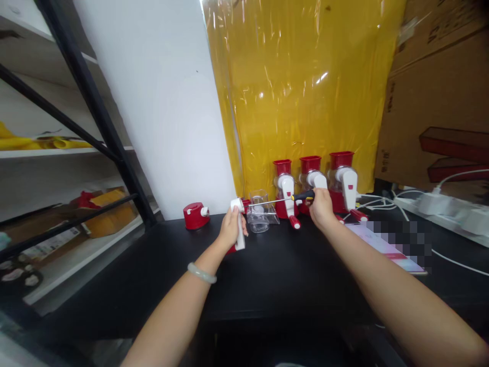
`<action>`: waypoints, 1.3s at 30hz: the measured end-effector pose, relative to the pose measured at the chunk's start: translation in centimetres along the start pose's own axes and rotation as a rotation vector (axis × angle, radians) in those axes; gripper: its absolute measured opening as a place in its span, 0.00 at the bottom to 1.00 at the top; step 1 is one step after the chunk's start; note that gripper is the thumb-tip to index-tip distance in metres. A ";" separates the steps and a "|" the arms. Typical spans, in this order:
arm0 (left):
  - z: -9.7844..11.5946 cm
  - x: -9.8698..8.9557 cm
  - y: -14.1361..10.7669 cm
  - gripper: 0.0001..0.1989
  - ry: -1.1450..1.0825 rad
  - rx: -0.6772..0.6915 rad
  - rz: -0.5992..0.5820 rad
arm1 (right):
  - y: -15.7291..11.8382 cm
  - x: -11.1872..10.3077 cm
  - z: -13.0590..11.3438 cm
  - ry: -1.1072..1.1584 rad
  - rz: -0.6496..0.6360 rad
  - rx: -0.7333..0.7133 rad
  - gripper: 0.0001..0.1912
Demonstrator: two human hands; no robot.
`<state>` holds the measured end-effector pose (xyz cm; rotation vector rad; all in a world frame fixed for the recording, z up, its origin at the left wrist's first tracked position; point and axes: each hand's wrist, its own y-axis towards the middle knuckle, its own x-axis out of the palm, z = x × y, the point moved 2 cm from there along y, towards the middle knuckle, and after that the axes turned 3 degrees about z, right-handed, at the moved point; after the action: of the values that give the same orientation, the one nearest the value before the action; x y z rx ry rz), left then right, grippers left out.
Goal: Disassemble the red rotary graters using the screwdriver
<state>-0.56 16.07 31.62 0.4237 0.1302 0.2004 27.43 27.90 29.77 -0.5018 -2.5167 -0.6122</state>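
My left hand (pixel 229 227) is closed around a white crank handle (pixel 240 235), held upright above the black table; a bit of red shows at its lower end. In my right hand (pixel 321 208) is a screwdriver (pixel 304 195) with a black and yellow handle. Its long shaft points left, and the tip reaches the top of the crank handle; whether it sits in a screw is too small to tell. Just behind the crank handle stands a clear plastic housing (pixel 260 221). To the left of my left hand rests a red round base (pixel 196 216) with a white knob.
Several red and white rotary graters (pixel 284 188) stand along the back of the black table (pixel 160 278). A lit tablet-like screen (pixel 397 255) lies at right, near white cables and a power strip (pixel 435 201). Cardboard boxes (pixel 439 102) rise behind; a metal shelf (pixel 126 168) borders the left.
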 end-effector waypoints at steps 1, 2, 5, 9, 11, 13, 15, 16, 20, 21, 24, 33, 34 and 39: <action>0.1 0.0 0.0 0.34 0.000 0.001 -0.004 | 0.0 0.0 0.0 0.013 0.032 0.007 0.14; 0.1 0.0 0.0 0.34 -0.001 0.001 -0.007 | -0.1 0.0 0.0 0.023 0.058 0.015 0.13; 0.0 0.0 0.0 0.35 -0.014 -0.006 -0.011 | -0.1 0.1 -0.4 0.030 0.076 0.019 0.11; -0.4 0.0 0.3 0.36 -0.076 -0.057 -0.036 | -0.1 0.1 -0.7 0.042 0.075 0.004 0.10; -0.4 0.0 0.4 0.36 -0.144 -0.093 -0.051 | -0.1 0.2 -0.8 0.055 0.074 0.002 0.10; -0.3 0.1 0.4 0.35 -0.215 -0.120 -0.063 | -0.1 0.3 -0.8 0.060 0.071 -0.004 0.10; -0.2 0.2 0.3 0.34 -0.262 -0.141 -0.078 | -0.2 0.3 -1.0 0.050 0.067 -0.011 0.10; -0.1 0.2 0.2 0.34 -0.275 -0.149 -0.087 | -0.3 0.4 -1.1 0.045 0.066 -0.015 0.10; 0.1 0.3 0.1 0.33 -0.313 -0.152 -0.111 | -0.6 0.4 -1.6 0.034 0.073 -0.002 0.10; 0.1 0.3 0.1 0.32 -0.316 -0.148 -0.116 | -0.6 0.4 -1.6 0.035 0.078 0.009 0.09; 0.1 0.3 0.1 0.32 -0.317 -0.143 -0.123 | -0.8 0.4 -1.7 0.038 0.082 0.037 0.08; 0.4 0.5 0.0 0.33 -0.300 -0.158 -0.121 | 0.0 0.1 -0.7 0.016 0.056 -0.046 0.11; 0.5 0.5 -0.1 0.33 -0.298 -0.162 -0.120 | 0.0 0.1 -0.7 0.012 0.055 -0.049 0.12; 0.3 0.5 0.0 0.33 -0.254 -0.152 -0.098 | 0.1 0.0 -0.7 0.008 0.026 -0.092 0.14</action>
<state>-0.06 16.09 31.89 0.2877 -0.1131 0.0583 27.71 27.63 30.32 -0.5634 -2.4796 -0.7211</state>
